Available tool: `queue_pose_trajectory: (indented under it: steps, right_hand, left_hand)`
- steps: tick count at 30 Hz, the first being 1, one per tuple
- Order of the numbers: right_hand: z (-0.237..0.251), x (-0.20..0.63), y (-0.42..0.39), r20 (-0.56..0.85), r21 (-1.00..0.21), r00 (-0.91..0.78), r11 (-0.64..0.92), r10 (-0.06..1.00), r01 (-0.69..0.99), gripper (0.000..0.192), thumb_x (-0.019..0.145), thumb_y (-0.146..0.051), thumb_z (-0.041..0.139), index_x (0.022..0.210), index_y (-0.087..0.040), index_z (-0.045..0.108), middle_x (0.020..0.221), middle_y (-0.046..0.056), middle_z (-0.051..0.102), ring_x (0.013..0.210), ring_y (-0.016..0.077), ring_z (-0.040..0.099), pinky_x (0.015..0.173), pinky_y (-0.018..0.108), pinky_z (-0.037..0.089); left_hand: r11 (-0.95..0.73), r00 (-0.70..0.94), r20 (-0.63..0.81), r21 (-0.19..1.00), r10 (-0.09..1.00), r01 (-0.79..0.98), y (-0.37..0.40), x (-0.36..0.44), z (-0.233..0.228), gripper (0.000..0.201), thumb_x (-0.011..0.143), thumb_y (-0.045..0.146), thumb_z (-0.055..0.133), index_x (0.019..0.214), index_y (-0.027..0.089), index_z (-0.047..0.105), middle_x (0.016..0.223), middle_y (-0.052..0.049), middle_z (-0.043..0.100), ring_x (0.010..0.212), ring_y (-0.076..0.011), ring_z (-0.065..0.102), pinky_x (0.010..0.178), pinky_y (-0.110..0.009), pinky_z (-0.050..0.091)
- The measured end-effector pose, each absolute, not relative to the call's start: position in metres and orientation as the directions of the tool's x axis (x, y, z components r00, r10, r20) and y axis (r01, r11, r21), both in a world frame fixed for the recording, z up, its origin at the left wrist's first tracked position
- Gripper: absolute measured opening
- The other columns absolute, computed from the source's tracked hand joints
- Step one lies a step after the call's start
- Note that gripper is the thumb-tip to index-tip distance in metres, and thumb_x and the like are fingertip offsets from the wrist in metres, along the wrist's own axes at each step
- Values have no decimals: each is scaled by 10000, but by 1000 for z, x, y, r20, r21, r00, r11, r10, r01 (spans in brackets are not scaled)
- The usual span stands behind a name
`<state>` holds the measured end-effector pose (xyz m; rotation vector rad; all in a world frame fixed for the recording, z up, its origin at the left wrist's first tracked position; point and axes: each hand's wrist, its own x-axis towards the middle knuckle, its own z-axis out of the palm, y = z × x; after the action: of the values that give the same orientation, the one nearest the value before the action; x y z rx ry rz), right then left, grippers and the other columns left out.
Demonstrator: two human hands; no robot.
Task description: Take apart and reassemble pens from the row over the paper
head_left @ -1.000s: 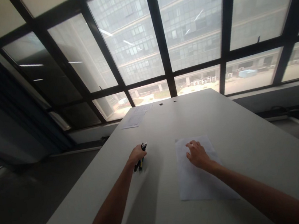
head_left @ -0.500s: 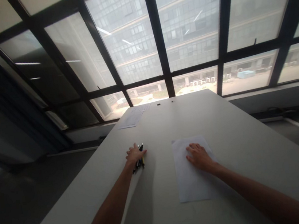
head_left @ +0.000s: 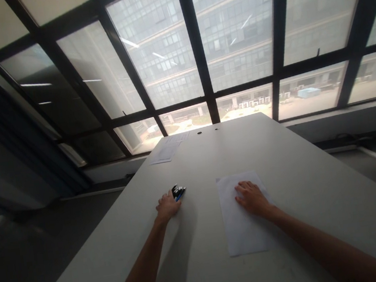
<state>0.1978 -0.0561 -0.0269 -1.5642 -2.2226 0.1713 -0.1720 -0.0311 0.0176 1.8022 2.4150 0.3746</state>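
A long white table stretches away toward a wall of windows. My right hand lies flat, fingers spread, on the upper part of a white sheet of paper in front of me. My left hand rests on the table left of the sheet, fingers curled around a small bundle of dark pens whose tips stick out past my fingers toward the far end. Whether the pens are off the table I cannot tell.
More sheets of paper lie at the table's far left corner, near two round cable holes. The table's left edge runs close beside my left arm, with dark floor below. Black-framed windows stand beyond the far end.
My left hand lay open over the pens half a second ago and has now closed around them, drawing back slightly. My right hand has stayed flat on the sheet.
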Motion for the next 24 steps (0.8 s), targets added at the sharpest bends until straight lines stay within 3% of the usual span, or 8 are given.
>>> queue_pose_trajectory:
  steps: [3, 8, 12, 17, 24]
  right_hand:
    - [-30, 198, -56, 269, -322, -271, 352, 924, 879, 403, 890, -336, 553, 1260, -189, 612, 1361, 116, 548, 1262, 261, 443, 1070, 376, 293]
    - [-31, 198, -54, 272, -309, -285, 364, 919, 879, 407, 902, -347, 531, 1267, -184, 608, 1366, 119, 542, 1265, 259, 440, 1073, 377, 286]
    - [-27, 198, -54, 253, -309, -309, 379, 917, 872, 404, 907, -343, 522, 1268, -186, 607, 1356, 127, 549, 1265, 263, 445, 1063, 379, 298]
    - [-24, 196, -55, 297, -312, -309, 398, 904, 863, 452, 916, -314, 509, 1342, -171, 545, 1389, 143, 516, 1269, 264, 445, 1071, 382, 295]
    - [-13, 189, -62, 448, -358, -290, 467, 846, 809, 347, 927, -239, 465, 1241, -170, 596, 1314, 142, 557, 1226, 253, 469, 1051, 387, 338]
  left_hand:
    - [240, -259, 143, 134, 955, 961, -36, -170, 11, 613, 836, 442, 580, 1390, 214, 449, 1397, -181, 498, 1271, -352, 464, 1010, -453, 370]
    - [188, -209, 206, 116, 956, 975, -51, -161, 2, 549, 885, 428, 553, 1384, 214, 472, 1388, -153, 501, 1284, -302, 438, 1065, -396, 310]
    - [150, -174, 288, 103, 942, 983, -62, -151, 10, 461, 875, 373, 584, 1310, 224, 540, 1331, -133, 517, 1229, -286, 454, 1048, -384, 313]
    - [174, -177, 284, 33, 942, 984, -65, -139, 19, 266, 878, 353, 559, 1081, 204, 645, 1205, -128, 529, 1126, -289, 478, 951, -402, 372]
    - [232, -207, 273, -61, 939, 971, -60, -128, 18, 280, 878, 301, 499, 1011, 124, 671, 1215, -174, 500, 1131, -321, 438, 903, -436, 398]
